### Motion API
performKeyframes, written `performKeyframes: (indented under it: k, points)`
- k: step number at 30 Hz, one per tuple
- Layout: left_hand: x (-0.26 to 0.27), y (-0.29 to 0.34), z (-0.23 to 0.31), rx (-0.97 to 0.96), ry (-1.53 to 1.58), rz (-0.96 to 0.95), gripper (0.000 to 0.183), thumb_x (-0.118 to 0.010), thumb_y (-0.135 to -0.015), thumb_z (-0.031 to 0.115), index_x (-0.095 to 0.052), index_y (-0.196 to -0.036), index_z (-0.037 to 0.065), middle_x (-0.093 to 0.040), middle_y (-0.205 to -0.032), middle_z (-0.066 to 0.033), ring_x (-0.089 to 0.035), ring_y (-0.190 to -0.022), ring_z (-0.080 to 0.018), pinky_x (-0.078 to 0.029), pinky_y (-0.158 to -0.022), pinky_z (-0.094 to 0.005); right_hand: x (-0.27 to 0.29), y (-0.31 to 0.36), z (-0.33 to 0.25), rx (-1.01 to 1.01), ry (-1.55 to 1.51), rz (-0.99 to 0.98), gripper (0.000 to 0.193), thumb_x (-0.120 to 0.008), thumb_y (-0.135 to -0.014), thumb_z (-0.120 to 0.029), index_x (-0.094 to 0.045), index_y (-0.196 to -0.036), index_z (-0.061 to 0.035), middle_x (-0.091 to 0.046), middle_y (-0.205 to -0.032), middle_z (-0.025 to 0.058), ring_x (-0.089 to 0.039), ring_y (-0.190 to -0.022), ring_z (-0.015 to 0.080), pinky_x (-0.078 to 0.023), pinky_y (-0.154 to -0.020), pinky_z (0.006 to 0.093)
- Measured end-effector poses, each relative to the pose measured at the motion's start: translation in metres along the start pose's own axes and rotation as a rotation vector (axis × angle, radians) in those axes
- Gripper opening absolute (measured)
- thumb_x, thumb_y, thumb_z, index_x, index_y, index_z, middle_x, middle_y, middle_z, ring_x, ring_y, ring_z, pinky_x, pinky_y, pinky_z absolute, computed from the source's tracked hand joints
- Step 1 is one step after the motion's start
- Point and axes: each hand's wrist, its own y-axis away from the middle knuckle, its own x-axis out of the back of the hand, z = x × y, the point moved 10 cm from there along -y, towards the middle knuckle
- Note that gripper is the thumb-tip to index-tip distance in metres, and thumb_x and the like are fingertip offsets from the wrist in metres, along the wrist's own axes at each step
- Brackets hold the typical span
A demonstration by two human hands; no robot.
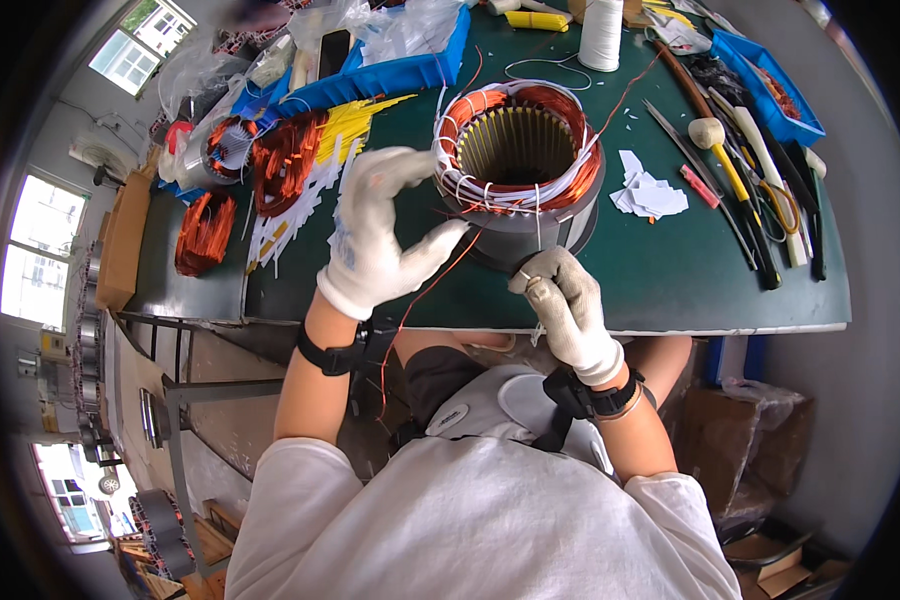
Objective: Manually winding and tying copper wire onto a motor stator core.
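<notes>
A motor stator (505, 232) with a dark grey body stands upright near the table's front edge. Its ring of copper windings (576, 118) is bound with white cord around the top. My left hand (365, 235), in a white knit glove, is open beside the stator's left side, thumb and fingers apart with nothing between them. In front of the stator, my gloved right hand (573, 318) pinches a white lacing cord (539, 228) that runs down taut from the winding. A loose red wire (425, 283) hangs from the stator past my left hand, over the table edge.
Copper coils (207, 235), yellow and white insulation strips (295, 218) and a blue bin (410, 72) lie to the left. White paper pieces (652, 197), a mallet (707, 134), scissors (672, 132) and other tools lie right. A thread spool (600, 38) stands behind.
</notes>
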Motion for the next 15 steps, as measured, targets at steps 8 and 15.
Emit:
performKeyframes:
  k: [8, 15]
  points:
    - [-0.057, 0.072, 0.136, -0.443, 0.175, -0.187, 0.008, -0.070, -0.071, 0.019, -0.065, -0.075, 0.014, -0.062, -0.077, -0.0054, -0.065, -0.069, -0.0199, -0.050, -0.056, -0.0335, 0.000, 0.001, 0.006, -0.072, -0.054, 0.005, 0.017, -0.050, -0.096, -0.012, -0.061, -0.098, 0.0008, -0.061, -0.085, 0.0084, -0.052, -0.065, 0.0119, -0.044, -0.063, 0.0277]
    - [-0.045, -0.036, 0.065, -0.137, -0.187, -0.152, 0.041, -0.066, -0.083, 0.011, -0.057, -0.122, 0.003, -0.062, -0.122, -0.0169, -0.059, -0.114, -0.0363, -0.041, -0.101, -0.0544, 0.003, 0.007, 0.006, -0.136, -0.052, 0.021, 0.018, -0.050, -0.097, -0.014, -0.061, -0.096, 0.0005, -0.058, -0.085, 0.0065, -0.050, -0.071, 0.0111, -0.043, -0.068, 0.0270]
